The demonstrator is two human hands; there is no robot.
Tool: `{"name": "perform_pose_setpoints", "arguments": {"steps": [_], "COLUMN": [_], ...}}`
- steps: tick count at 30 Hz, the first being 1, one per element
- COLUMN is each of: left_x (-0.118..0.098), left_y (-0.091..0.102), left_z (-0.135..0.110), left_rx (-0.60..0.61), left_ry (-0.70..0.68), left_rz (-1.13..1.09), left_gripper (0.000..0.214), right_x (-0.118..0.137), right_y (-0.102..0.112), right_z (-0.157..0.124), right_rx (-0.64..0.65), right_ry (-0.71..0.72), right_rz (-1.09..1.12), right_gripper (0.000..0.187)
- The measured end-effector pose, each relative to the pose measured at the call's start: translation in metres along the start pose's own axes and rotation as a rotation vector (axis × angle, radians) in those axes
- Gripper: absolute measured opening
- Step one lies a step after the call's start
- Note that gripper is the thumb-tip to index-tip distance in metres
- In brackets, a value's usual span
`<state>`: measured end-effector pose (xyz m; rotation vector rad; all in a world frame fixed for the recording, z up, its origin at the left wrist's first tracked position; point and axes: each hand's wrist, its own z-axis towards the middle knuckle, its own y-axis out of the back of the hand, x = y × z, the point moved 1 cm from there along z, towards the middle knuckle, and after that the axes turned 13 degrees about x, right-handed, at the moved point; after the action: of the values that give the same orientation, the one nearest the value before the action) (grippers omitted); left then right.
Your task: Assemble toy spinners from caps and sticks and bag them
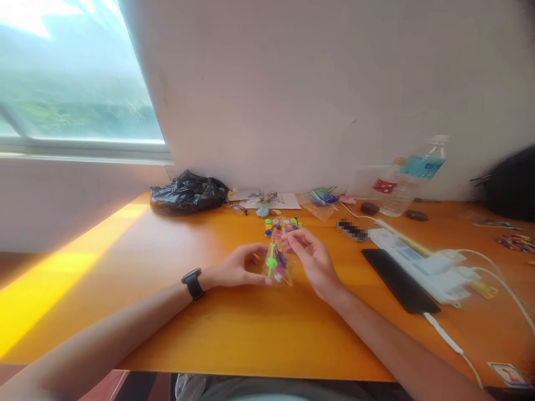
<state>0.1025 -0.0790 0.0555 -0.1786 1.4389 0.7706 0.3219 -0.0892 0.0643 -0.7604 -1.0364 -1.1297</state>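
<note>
Both my hands meet over the middle of the orange table (125,267), holding a small clear plastic packet (279,262) filled with colourful little pieces, one bright green. My left hand (240,268), with a black watch on its wrist, pinches the packet's lower left side. My right hand (311,259) pinches its upper right edge with thumb and forefinger. Just beyond the packet, several small coloured round pieces (276,225) lie on the table.
A black plastic bag (188,192) lies by the wall at the left. Papers and small packets (284,199) sit behind. A water bottle (412,178), a white power strip (426,262) with cables and a dark phone (399,280) are at the right.
</note>
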Motion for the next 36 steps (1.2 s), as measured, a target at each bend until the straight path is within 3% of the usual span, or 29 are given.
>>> {"name": "perform_pose_setpoints", "arguments": {"steps": [3, 13, 20, 26, 28, 31, 36], "left_x": [-0.004, 0.007, 0.0, 0.01, 0.012, 0.01, 0.003], "left_y": [0.0, 0.0, -0.003, -0.004, -0.001, 0.005, 0.008], "left_z": [-0.001, -0.001, -0.003, -0.003, -0.004, -0.005, -0.005], "left_rx": [0.024, 0.025, -0.135, -0.023, -0.007, -0.084, -0.118], "left_ry": [-0.007, 0.009, 0.037, 0.056, 0.071, 0.04, -0.07], "left_rz": [0.032, 0.273, 0.358, 0.47, 0.425, 0.266, 0.072], "left_gripper": [0.056, 0.038, 0.031, 0.027, 0.032, 0.043, 0.059], "right_x": [-0.003, 0.018, 0.018, 0.025, 0.019, 0.008, 0.007], "right_y": [-0.004, 0.008, 0.003, 0.009, 0.01, 0.007, 0.001], "right_z": [0.0, 0.005, 0.004, 0.006, 0.006, 0.006, 0.002], "right_rx": [0.01, -0.161, -0.149, -0.221, -0.147, -0.001, 0.004], "right_ry": [-0.075, 0.096, 0.068, 0.126, 0.057, -0.084, -0.037], "right_rz": [0.043, 0.171, 0.194, 0.179, 0.124, 0.054, 0.112], "right_gripper": [0.033, 0.024, 0.025, 0.024, 0.026, 0.03, 0.028]}}
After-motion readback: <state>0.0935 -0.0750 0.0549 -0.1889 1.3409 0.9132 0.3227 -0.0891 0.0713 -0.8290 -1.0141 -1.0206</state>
